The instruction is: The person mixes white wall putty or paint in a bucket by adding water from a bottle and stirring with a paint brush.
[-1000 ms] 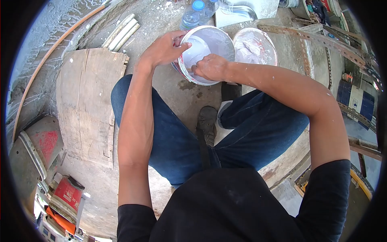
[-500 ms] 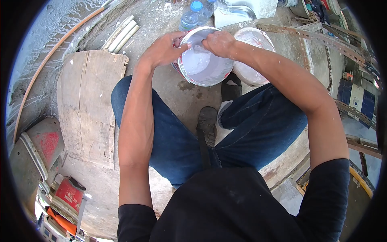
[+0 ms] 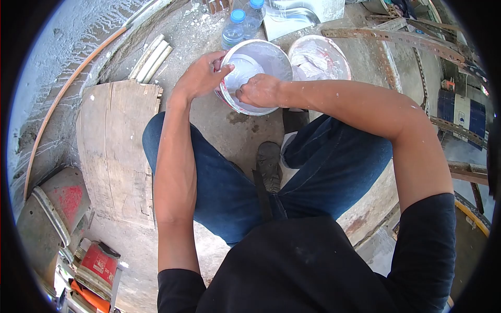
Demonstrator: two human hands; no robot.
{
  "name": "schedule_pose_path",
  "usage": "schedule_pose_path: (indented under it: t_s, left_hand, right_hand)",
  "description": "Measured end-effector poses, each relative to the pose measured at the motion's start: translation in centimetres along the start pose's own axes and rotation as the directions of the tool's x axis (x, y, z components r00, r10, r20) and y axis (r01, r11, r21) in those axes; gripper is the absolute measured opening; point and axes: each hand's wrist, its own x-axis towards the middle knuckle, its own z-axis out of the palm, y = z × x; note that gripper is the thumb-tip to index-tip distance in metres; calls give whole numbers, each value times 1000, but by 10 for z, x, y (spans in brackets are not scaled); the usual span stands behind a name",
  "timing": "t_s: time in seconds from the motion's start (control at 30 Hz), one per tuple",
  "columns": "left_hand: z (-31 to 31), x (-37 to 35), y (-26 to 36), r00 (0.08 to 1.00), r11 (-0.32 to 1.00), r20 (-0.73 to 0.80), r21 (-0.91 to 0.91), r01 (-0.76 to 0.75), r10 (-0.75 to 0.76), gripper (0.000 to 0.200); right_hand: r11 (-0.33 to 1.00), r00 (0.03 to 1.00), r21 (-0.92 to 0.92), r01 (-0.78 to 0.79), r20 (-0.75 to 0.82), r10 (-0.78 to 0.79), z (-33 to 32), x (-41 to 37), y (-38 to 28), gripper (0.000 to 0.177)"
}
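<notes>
A round white bucket (image 3: 279,65) stands between my feet and the bottles, its mouth tilted toward me. Pale white material coats its inner wall and bottom. My left hand (image 3: 206,75) grips the bucket's left rim, thumb on the near side. Inside the mouth, near the front rim, my right hand (image 3: 258,91) is closed with knuckles up; whatever its fingers hold is hidden beneath them. Just right of it is a second bucket (image 3: 339,49), with thick white paste (image 3: 315,60) inside.
Two clear water bottles (image 3: 233,34) with blue caps stand behind the bucket, beside a shiny metal sheet (image 3: 300,18). White tubes (image 3: 151,60) and a wooden board (image 3: 117,151) lie at left. Rusty perforated metal bars (image 3: 396,39) cross the right side.
My right hand has moved from the bucket's far rim toward its near side. My left hand stays on the left rim. More of the second bucket's paste now shows.
</notes>
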Motion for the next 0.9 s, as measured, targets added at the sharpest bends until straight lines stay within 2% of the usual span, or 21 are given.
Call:
schedule_pose_path:
  t_s: [0.13, 0.3, 0.43, 0.63, 0.73, 0.83, 0.9]
  left_hand:
    - [0, -4, 5, 1000, 1000, 2, 7, 15, -15, 38]
    - [1, -5, 9, 1000, 1000, 16, -7, 14, -14, 39]
    - [-1, -8, 14, 1000, 999, 17, -27, 24, -23, 38]
    - [0, -7, 11, 999, 998, 35, -58, 4, -2, 38]
    - [-3, -6, 11, 997, 999, 75, -53, 11, -7, 49]
    - [-2, -6, 7, 997, 996, 70, -87, -2, 9, 49]
    - [-1, -7, 8, 999, 997, 34, -82, 2, 1, 42]
  right_hand:
    - [998, 998, 56, 29, 55, -32, 0, -5, 7, 16]
    - [995, 987, 25, -95, 136, 91, -2, -12, 37, 18]
    - [968, 964, -56, -245, 94, 249, -11, -10, 56, 17]
    - [939, 939, -8, -344, -5, 344, -27, 2, 52, 16]
    - [957, 956, 6, -292, -20, 292, -22, 12, 44, 14]
    - [979, 979, 7, -204, -4, 204, -19, 8, 28, 13]
    - [990, 992, 50, -130, 8, 129, -11, 9, 19, 13]
